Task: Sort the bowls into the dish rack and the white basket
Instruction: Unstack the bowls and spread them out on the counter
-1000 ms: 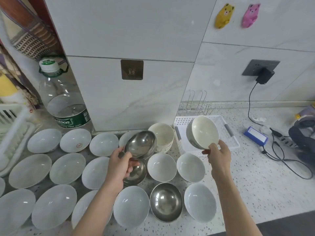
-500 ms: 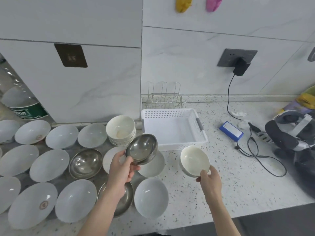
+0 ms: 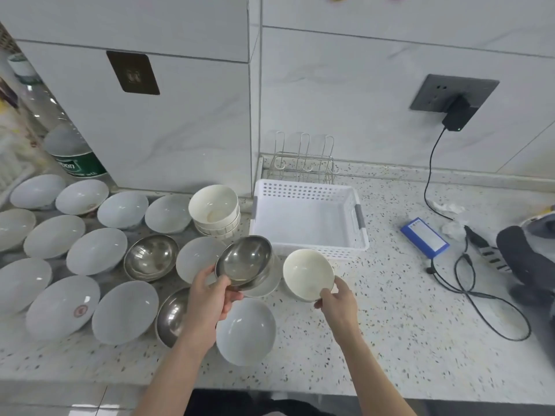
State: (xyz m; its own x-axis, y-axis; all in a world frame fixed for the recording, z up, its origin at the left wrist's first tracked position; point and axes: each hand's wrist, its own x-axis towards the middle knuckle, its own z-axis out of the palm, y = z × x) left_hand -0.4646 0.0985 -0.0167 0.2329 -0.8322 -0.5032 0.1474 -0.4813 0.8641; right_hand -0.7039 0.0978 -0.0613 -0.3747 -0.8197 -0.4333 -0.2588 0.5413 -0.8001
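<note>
My left hand (image 3: 210,298) grips a steel bowl (image 3: 244,261) by its near rim, tilted, just in front of the white basket (image 3: 306,219). My right hand (image 3: 338,301) holds a cream bowl (image 3: 307,273) by its rim, low over the counter right of the steel bowl. The basket holds nothing. A small wire dish rack (image 3: 303,163) stands behind it against the wall, also bare. Several pale shallow bowls (image 3: 96,250) cover the counter to the left, with two more steel bowls (image 3: 151,256) among them and a stack of cream bowls (image 3: 214,210) beside the basket.
A big water bottle (image 3: 75,157) stands at the far left by a cabinet wall. Right of the basket lie a blue box (image 3: 425,237), a black cable (image 3: 480,295) running from a wall charger (image 3: 456,114), and a dark headset (image 3: 528,259).
The view has shifted right and down. Both hands carried their bowls toward the basket; the cream bowl dropped from raised height to just above the counter.
</note>
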